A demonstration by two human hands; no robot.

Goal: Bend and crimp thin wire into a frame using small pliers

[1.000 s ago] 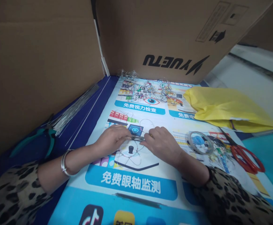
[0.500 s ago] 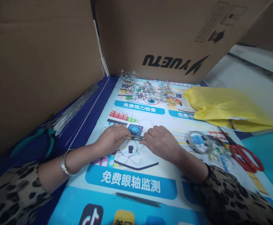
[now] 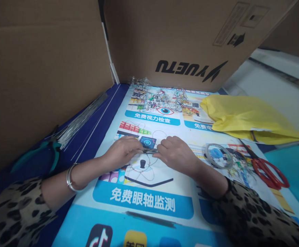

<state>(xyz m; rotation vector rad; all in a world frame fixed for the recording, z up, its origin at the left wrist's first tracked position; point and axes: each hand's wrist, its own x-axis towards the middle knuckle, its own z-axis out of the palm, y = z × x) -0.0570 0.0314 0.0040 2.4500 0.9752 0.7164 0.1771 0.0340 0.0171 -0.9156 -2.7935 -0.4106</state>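
Note:
Both hands meet over a printed poster (image 3: 69, 219), fingertips a short gap apart. My left hand (image 3: 125, 151) is closed in a pinch on one end of a thin silvery wire bundle (image 3: 149, 151). At its other end, my right hand (image 3: 176, 154) is closed with thumb and bent fingers pressed together. Fine wire loops (image 3: 153, 175) with tiny beads spread below the hands, and a faint loop reaches above them. The fingers cover the bundle's ends, and its exact make is too small to tell.
Teal-handled pliers (image 3: 54, 156) and straight wires (image 3: 81, 118) lie left. Beaded wire tangles (image 3: 182, 99) sit at the back before a cardboard box (image 3: 190, 41). At right are a clear tape roll (image 3: 218, 156), red-handled scissors (image 3: 270, 173) and a yellow bag (image 3: 247, 115).
Very little differs. Both hands keep their pinch on the wire bundle, and the right fingers have shifted very slightly.

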